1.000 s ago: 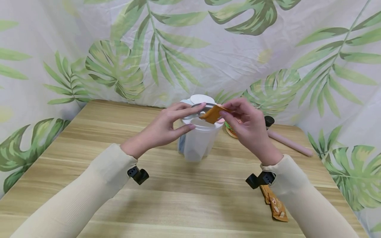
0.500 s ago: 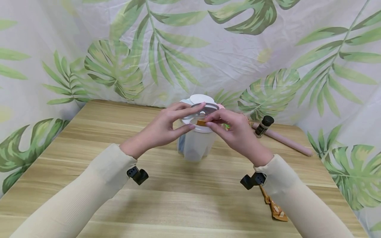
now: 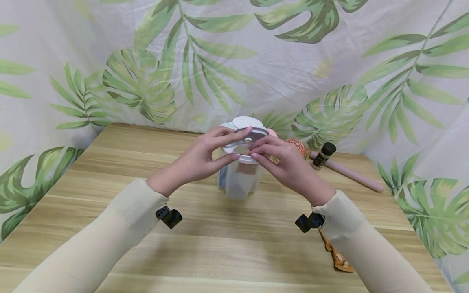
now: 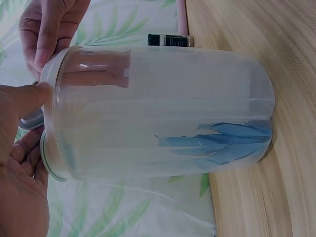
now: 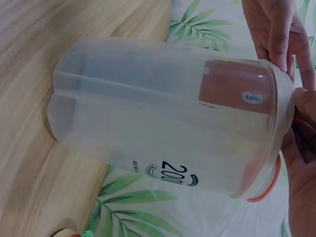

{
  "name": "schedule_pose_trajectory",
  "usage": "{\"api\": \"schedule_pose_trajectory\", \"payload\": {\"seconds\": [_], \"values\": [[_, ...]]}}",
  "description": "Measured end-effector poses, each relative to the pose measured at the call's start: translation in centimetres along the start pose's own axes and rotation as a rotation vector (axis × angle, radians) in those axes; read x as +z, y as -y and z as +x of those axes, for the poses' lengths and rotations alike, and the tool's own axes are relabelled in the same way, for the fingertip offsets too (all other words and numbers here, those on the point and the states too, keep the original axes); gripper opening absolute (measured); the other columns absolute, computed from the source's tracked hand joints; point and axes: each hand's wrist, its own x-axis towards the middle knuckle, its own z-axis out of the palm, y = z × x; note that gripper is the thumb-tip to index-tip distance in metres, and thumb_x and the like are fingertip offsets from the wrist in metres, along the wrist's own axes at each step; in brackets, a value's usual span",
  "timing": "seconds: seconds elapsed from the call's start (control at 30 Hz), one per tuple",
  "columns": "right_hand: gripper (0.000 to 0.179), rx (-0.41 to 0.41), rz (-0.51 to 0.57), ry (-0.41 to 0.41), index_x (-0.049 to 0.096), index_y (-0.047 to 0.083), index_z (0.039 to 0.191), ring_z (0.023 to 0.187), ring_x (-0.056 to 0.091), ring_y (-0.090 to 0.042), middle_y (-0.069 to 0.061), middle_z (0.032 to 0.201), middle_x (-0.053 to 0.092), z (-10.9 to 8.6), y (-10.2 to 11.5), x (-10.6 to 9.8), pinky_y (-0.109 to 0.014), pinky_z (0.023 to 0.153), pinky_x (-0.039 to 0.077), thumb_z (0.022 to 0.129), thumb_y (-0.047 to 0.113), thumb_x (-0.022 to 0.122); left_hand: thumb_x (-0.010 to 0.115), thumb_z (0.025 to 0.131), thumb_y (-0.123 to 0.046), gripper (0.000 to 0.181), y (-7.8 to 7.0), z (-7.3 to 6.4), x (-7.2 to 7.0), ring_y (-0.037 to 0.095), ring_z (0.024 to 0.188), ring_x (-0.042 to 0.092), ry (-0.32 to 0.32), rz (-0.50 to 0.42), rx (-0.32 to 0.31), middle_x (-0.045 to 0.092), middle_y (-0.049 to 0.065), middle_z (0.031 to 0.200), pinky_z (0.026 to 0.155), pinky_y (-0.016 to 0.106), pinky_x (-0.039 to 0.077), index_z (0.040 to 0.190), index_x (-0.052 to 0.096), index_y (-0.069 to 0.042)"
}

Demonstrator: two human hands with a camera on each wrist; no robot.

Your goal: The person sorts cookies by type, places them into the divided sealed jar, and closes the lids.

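Observation:
A translucent storage canister (image 3: 238, 179) with several coloured flip lids stands upright on the table. My left hand (image 3: 205, 154) rests at its top, thumb on the near rim, a fairly straight forefinger against the raised grey lid (image 3: 258, 132). My right hand (image 3: 289, 167) is at the right of the same opening, thumb and fingers pinching the top of an orange snack packet (image 5: 234, 86). Most of this packet hangs inside the canister, just below the rim, seen through the wall in both wrist views. Blue pieces (image 4: 227, 140) show low on the canister in the left wrist view.
More orange packets (image 3: 338, 258) lie beside my right forearm. Behind my right hand are a black-capped spice jar (image 3: 322, 156), a pink rod (image 3: 355, 175) and a round orange speckled thing (image 3: 298, 146), partly hidden. A leaf-print cloth (image 3: 220, 61) hangs behind the wooden table (image 3: 205, 252).
My right hand has moved left and down to the opening, and the packet has gone from above the rim to mostly inside the canister. My left hand has stayed in place.

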Motion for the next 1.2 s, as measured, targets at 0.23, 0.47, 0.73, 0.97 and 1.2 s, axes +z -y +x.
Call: {"api": "schedule_pose_trajectory", "payload": {"seconds": [0.23,0.47,0.73,0.97,1.2], "values": [[0.009,-0.048,-0.056,0.011,0.080,0.001,0.100,0.108,0.072,-0.025,-0.012,0.115,0.074,-0.1,0.0,0.0,-0.041,0.093,0.061,0.097,0.001,0.071,0.074,0.098,-0.013,0.060,0.0,0.0,0.0,0.027,0.123,0.061,-0.001,0.008,-0.010,0.066,0.013,0.134,0.100,0.043,0.053,0.155,0.053,-0.015],[0.011,-0.069,-0.069,0.009,0.080,0.001,0.104,0.111,0.072,-0.026,-0.012,0.118,0.073,-0.4,0.0,-0.1,-0.041,0.094,0.061,0.096,0.000,0.072,0.074,0.098,-0.013,0.061,-0.1,0.0,-0.1,0.027,0.123,0.061,0.002,0.011,-0.008,0.065,0.013,0.134,0.100,0.044,0.053,0.155,0.053,-0.016],[0.022,-0.103,-0.005,-0.083,0.079,0.002,0.111,0.115,0.071,-0.027,-0.013,0.120,0.075,-1.1,-0.4,-0.4,-0.022,0.101,0.055,0.092,-0.007,0.074,0.074,0.099,-0.013,0.061,-0.1,0.0,-0.1,0.027,0.122,0.061,0.014,0.013,-0.017,0.065,0.013,0.135,0.099,0.044,0.053,0.156,0.052,-0.017],[0.027,-0.055,0.001,-0.148,0.079,0.003,0.107,0.100,0.070,-0.016,-0.011,0.108,0.076,-3.3,-1.0,-2.0,-0.010,0.089,0.054,0.086,-0.015,0.075,0.073,0.098,-0.010,0.060,0.0,0.0,0.0,0.029,0.122,0.061,-0.002,0.003,-0.007,0.065,0.015,0.136,0.098,0.046,0.053,0.155,0.053,-0.015],[0.026,0.144,-0.077,-0.072,0.079,0.009,0.110,0.095,0.066,0.001,-0.005,0.103,0.077,-7.8,-2.6,-4.1,-0.009,0.086,0.056,0.092,-0.009,0.073,0.074,0.097,-0.010,0.061,-0.2,-0.1,0.0,0.029,0.120,0.061,-0.006,0.011,-0.015,0.066,0.015,0.134,0.096,0.045,0.053,0.154,0.054,-0.014]]}}
